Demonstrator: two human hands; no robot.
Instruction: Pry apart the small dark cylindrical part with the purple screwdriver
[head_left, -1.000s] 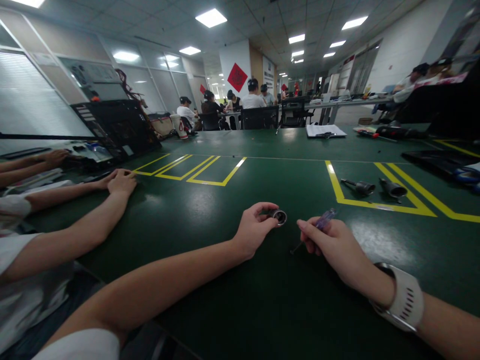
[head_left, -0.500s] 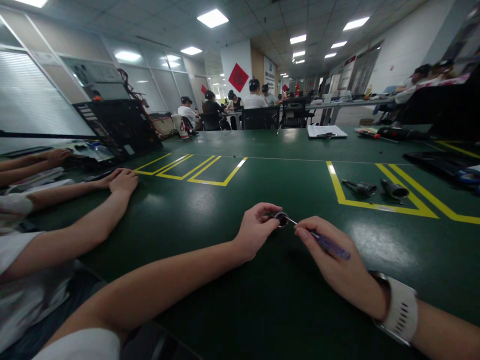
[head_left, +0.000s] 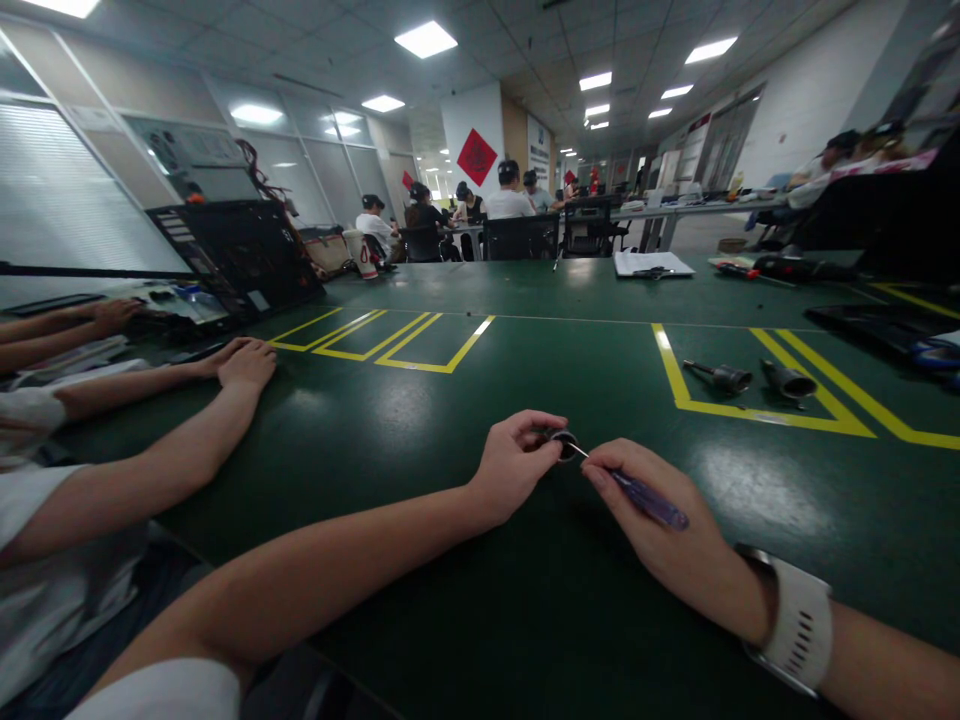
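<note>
Between the thumb and fingers of my left hand [head_left: 514, 462] is a small dark metal ring-shaped part [head_left: 568, 440], its round opening turned toward my right. My right hand [head_left: 649, 500] grips a screwdriver [head_left: 649, 499] with a purple see-through handle. The thin shaft points left, and its tip reaches into the opening of the metal part. What the tip touches inside is too small to tell. Off to the right, two dark metal parts with cup-shaped ends, a left one [head_left: 729, 378] and a right one [head_left: 791, 382], lie inside a yellow tape outline [head_left: 780, 418].
Another person's hands [head_left: 247, 362] rest on the green table [head_left: 360, 450] at the left. More yellow tape outlines [head_left: 416, 364] mark the table ahead. A white notepad [head_left: 652, 263] lies at the back, with tools [head_left: 802, 268] to its right. A black tray-like object [head_left: 862, 318] sits far right.
My right hand has moved slightly left and down, bringing the screwdriver's shaft further into the metal part. My left hand has barely shifted and keeps its hold.
</note>
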